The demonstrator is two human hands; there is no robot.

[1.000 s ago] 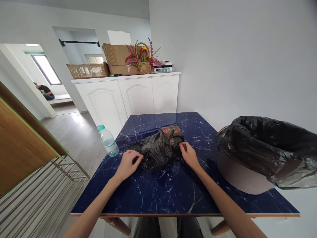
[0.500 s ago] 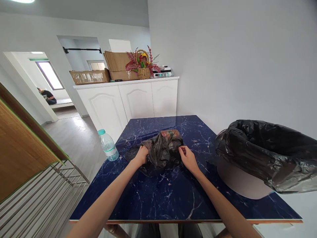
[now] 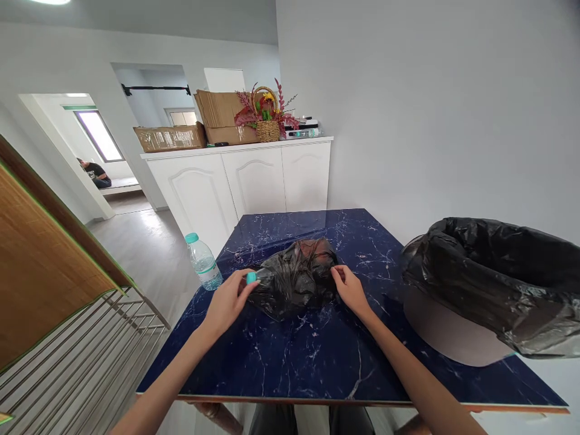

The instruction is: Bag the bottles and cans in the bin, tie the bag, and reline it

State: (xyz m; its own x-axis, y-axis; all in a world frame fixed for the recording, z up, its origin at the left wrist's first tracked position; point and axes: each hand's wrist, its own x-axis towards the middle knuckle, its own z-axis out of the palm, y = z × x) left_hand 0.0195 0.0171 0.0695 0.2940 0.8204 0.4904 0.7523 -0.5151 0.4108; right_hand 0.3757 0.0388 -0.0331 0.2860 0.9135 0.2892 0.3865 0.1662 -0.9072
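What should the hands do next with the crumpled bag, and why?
Perhaps the left hand should gently pull the teal cap leftward: it shows at the left side of the crumpled bag, between thumb and fingers, while the right hand is at the bag's right edge.

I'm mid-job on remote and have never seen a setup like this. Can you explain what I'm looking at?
There's no machine here: you're seeing a person's bare hands, left hand and right hand. Every picture comes from one camera worn on that person's head, looking forward and down. On the blue table lies a crumpled black bag. A clear bottle stands near the left edge; a bin with a black liner is on the right. A turquoise cap shows between the left thumb and fingers; how firmly it's gripped is unclear. The right fingertips seem to pinch the bag's right edge.
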